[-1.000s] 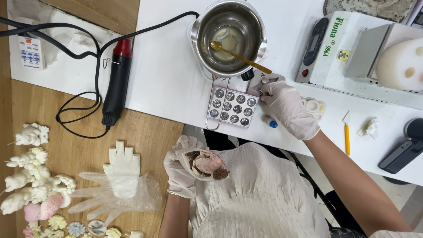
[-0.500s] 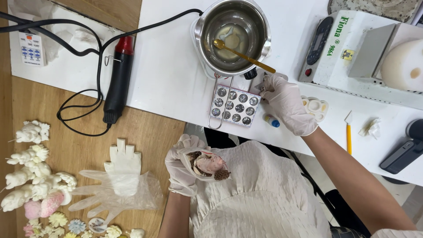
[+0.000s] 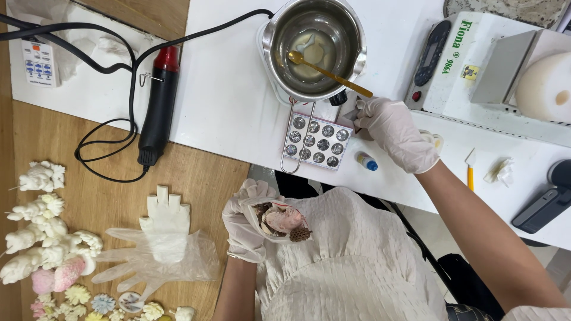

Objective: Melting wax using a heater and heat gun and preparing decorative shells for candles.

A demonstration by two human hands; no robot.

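The gloved left hand (image 3: 250, 223) is cupped close to the body, off the worktop's near edge, fingers curled around a pinkish-brown moulded piece (image 3: 281, 221). The gloved right hand (image 3: 395, 132) rests on the white worktop (image 3: 226, 101), fingertips pinched together beside the gold spoon (image 3: 324, 70) lying in the steel pot (image 3: 314, 44), just above the silver mould tray (image 3: 317, 141).

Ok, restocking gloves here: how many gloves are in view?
3: one on the left hand, which holds a pink piece; one on the right hand by the pot; one loose clear glove on the wooden table. Others may be hidden.
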